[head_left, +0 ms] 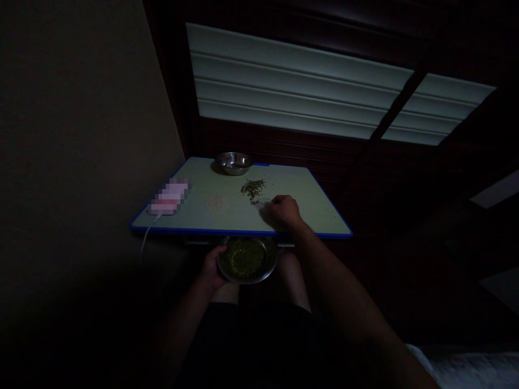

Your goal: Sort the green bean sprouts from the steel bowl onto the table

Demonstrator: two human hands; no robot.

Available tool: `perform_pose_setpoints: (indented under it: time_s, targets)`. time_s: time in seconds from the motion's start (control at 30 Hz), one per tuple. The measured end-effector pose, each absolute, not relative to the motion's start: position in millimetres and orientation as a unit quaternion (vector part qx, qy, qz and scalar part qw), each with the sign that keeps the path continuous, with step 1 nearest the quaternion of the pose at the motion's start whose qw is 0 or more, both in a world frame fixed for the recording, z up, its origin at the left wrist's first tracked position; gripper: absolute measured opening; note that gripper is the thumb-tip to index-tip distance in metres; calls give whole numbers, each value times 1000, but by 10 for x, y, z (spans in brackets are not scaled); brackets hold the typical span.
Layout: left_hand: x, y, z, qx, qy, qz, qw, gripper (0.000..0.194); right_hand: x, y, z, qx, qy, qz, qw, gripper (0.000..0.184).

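My left hand (213, 266) grips the rim of a metal bowl (272, 263), held below the table's front edge, above my lap. Small green beans (244, 257), which look like mung beans, cover the bowl's bottom. Over the table, my right hand (285, 209) is closed on what looks like a clear plastic spoon (263, 204); the hand hides its handle. The spoon's tip reaches the near side of a loose pile of green beans (253, 188). Left of it lies a thin patch of pale grains (216, 203), too small to make out.
A second metal bowl (234, 163) stands at the back of the pale, blue-edged table (194, 221). A blurred-out pinkish device (169, 196) with a white cable (145, 239) lies at the left. A wall (93, 119) borders the left side; the room is dim.
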State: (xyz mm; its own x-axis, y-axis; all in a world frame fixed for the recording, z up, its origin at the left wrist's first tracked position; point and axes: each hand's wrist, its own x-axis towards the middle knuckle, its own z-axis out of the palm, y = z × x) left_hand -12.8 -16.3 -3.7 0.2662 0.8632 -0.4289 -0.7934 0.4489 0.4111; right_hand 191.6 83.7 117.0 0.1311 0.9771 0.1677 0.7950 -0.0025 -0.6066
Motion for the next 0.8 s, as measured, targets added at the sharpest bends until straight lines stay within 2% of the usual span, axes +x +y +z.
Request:
perform_pose_setpoints:
  time_s: [0.33, 0.53, 0.8]
  targets:
    - [-108, -183, 31, 58, 332, 530, 778, 24, 1706, 879, 1186, -669, -661, 199, 276, 10]
    - [-127, -173, -41, 64, 308, 532, 786, 24, 1479, 912, 1193, -671, -662, 213, 257, 6]
    - [-147, -172, -77, 60, 285, 523, 801, 28, 1090, 961, 1210, -661, -681, 201, 242, 9]
